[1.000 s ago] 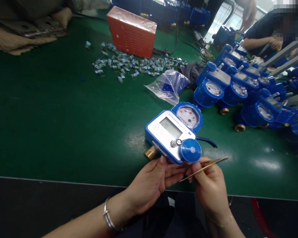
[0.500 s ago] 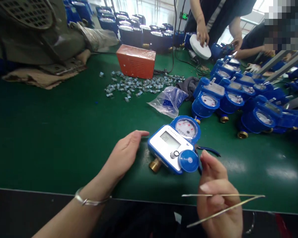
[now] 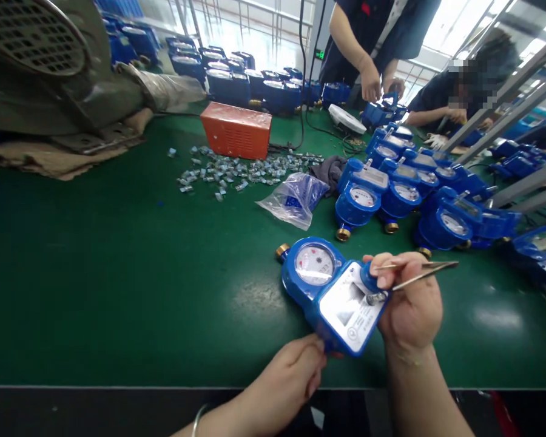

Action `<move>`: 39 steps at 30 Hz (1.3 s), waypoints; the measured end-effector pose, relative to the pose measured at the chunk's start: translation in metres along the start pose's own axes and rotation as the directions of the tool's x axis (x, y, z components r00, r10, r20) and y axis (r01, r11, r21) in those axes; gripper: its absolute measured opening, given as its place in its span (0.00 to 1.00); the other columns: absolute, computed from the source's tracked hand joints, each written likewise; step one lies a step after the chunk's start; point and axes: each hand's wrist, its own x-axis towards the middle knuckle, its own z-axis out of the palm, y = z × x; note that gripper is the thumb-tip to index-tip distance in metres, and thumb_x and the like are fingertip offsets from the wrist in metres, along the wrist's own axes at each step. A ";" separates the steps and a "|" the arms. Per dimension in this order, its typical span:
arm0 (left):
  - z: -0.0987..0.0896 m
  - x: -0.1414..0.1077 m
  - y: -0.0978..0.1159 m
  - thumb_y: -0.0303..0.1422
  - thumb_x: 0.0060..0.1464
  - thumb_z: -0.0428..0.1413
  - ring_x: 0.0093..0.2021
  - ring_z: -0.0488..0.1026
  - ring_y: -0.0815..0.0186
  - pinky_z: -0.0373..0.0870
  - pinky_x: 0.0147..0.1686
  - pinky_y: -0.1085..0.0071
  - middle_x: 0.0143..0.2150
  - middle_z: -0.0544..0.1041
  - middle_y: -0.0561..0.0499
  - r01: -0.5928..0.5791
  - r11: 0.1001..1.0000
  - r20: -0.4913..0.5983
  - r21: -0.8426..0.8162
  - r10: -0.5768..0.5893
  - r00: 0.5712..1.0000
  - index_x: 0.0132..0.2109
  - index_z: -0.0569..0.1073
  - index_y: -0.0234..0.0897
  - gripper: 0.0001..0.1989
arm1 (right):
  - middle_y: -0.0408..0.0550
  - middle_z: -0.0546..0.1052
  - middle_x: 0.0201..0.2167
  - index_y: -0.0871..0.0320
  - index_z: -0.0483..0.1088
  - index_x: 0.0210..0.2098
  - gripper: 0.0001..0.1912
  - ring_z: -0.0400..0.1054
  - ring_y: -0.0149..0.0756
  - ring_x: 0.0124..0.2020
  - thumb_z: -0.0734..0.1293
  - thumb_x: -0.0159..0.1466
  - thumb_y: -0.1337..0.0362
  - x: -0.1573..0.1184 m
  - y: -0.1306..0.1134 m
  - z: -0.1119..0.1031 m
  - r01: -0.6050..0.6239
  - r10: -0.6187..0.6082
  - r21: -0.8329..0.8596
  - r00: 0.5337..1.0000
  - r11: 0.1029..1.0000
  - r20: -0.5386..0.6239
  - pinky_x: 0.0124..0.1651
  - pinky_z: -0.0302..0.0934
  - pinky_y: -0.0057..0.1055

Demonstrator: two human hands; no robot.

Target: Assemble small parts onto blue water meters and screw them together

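Observation:
A blue water meter (image 3: 312, 297) with a white faceplate and a round dial lies at an angle over the bench in front of me. My left hand (image 3: 293, 370) is closed on its near lower edge; the fingertips are partly hidden behind the body. In my right hand (image 3: 412, 303) is a pair of metal tweezers (image 3: 425, 276), its arms pointing left across the fingers. The same hand's thumb and fingers touch the round blue cap (image 3: 369, 277), which stands raised on the faceplate. Just below the cap sits a small cylindrical part (image 3: 377, 298).
Several more blue meters (image 3: 361, 197) stand at the right, below grey metal bars (image 3: 523, 182). Farther back are a bag of blue pieces (image 3: 295, 197), scattered small parts (image 3: 232, 173), an orange box (image 3: 236, 130) and a large grey-green machine (image 3: 40, 79). Co-workers' hands (image 3: 370, 82) handle meters beyond.
The meter has been turned, so its dial now faces left. My left hand has gone from beside it to gripping its near edge. My right hand, still with the tweezers, has moved up to the cap.

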 end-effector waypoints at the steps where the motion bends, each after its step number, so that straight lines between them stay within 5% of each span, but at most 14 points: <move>1: 0.005 0.004 0.000 0.42 0.58 0.43 0.21 0.51 0.73 0.47 0.21 0.74 0.21 0.57 0.58 0.022 0.999 0.030 -0.048 -0.020 0.999 0.27 0.62 0.36 0.16 | 0.38 0.67 0.18 0.56 0.69 0.31 0.09 0.65 0.31 0.27 0.61 0.65 0.61 0.006 0.001 -0.003 -0.010 0.011 -0.016 1.000 1.000 0.029 0.45 0.61 0.40; 6: 0.015 0.020 0.007 0.38 0.57 0.45 0.21 0.52 0.74 0.46 0.21 0.75 0.22 0.58 0.58 0.058 0.979 0.074 -0.195 -0.044 0.996 0.26 0.63 0.35 0.15 | 0.42 0.72 0.25 0.56 0.69 0.30 0.08 0.68 0.34 0.32 0.62 0.64 0.61 0.024 0.005 -0.005 0.060 -0.043 -0.186 0.995 0.981 0.095 0.45 0.62 0.40; 9: 0.015 0.023 0.009 0.37 0.56 0.48 0.21 0.51 0.74 0.44 0.21 0.74 0.22 0.58 0.58 0.031 0.984 0.057 -0.178 -0.021 0.998 0.28 0.63 0.35 0.12 | 0.46 0.72 0.33 0.57 0.69 0.29 0.08 0.67 0.35 0.36 0.63 0.63 0.61 0.019 0.001 -0.007 0.166 -0.168 -0.297 0.986 0.940 0.018 0.40 0.60 0.35; 13: 0.011 0.026 0.011 0.39 0.54 0.51 0.21 0.49 0.74 0.43 0.21 0.74 0.21 0.57 0.59 0.018 0.992 0.028 -0.123 -0.015 0.999 0.29 0.63 0.35 0.12 | 0.45 0.69 0.29 0.56 0.71 0.31 0.06 0.64 0.35 0.33 0.63 0.63 0.65 -0.020 -0.012 -0.019 0.315 -0.424 -0.458 0.892 0.831 -0.156 0.38 0.56 0.37; 15: 0.010 0.028 0.011 0.39 0.52 0.52 0.22 0.50 0.73 0.44 0.22 0.75 0.21 0.57 0.59 0.042 0.994 0.038 -0.105 -0.038 0.999 0.28 0.65 0.35 0.12 | 0.45 0.68 0.26 0.56 0.71 0.33 0.06 0.62 0.35 0.29 0.62 0.63 0.66 -0.050 -0.018 -0.028 0.354 -0.474 -0.535 0.875 0.767 -0.101 0.35 0.55 0.37; 18: 0.012 0.031 0.011 0.37 0.50 0.52 0.23 0.52 0.73 0.47 0.23 0.75 0.22 0.59 0.58 0.062 0.994 0.039 -0.092 -0.059 0.998 0.27 0.67 0.34 0.10 | 0.46 0.70 0.29 0.58 0.71 0.39 0.08 0.64 0.36 0.30 0.62 0.62 0.71 -0.092 -0.021 -0.041 0.284 -0.298 -0.699 0.949 0.657 0.106 0.35 0.57 0.38; 21: 0.018 0.035 0.013 0.38 0.50 0.52 0.24 0.54 0.72 0.50 0.25 0.75 0.23 0.60 0.57 0.072 0.994 0.057 -0.086 -0.067 0.996 0.31 0.70 0.34 0.11 | 0.46 0.71 0.30 0.57 0.70 0.40 0.11 0.66 0.37 0.32 0.62 0.60 0.74 -0.111 -0.020 -0.046 0.198 -0.135 -0.823 0.980 0.532 0.148 0.35 0.58 0.38; 28: 0.028 0.042 0.018 0.39 0.50 0.51 0.24 0.55 0.72 0.50 0.24 0.74 0.22 0.63 0.56 0.084 0.995 0.076 -0.061 -0.079 0.994 0.25 0.69 0.34 0.13 | 0.47 0.71 0.31 0.57 0.67 0.40 0.09 0.64 0.35 0.32 0.62 0.61 0.73 -0.101 -0.019 -0.049 0.255 -0.170 -0.903 0.964 0.346 0.207 0.34 0.58 0.35; 39: 0.027 0.046 0.008 0.42 0.51 0.54 0.26 0.61 0.71 0.55 0.25 0.74 0.26 0.69 0.53 0.018 0.993 0.095 -0.114 -0.007 0.995 0.30 0.71 0.33 0.14 | 0.46 0.71 0.27 0.59 0.67 0.38 0.04 0.62 0.34 0.29 0.63 0.62 0.70 -0.094 -0.036 -0.040 0.279 0.000 -0.945 0.959 0.173 0.283 0.33 0.53 0.33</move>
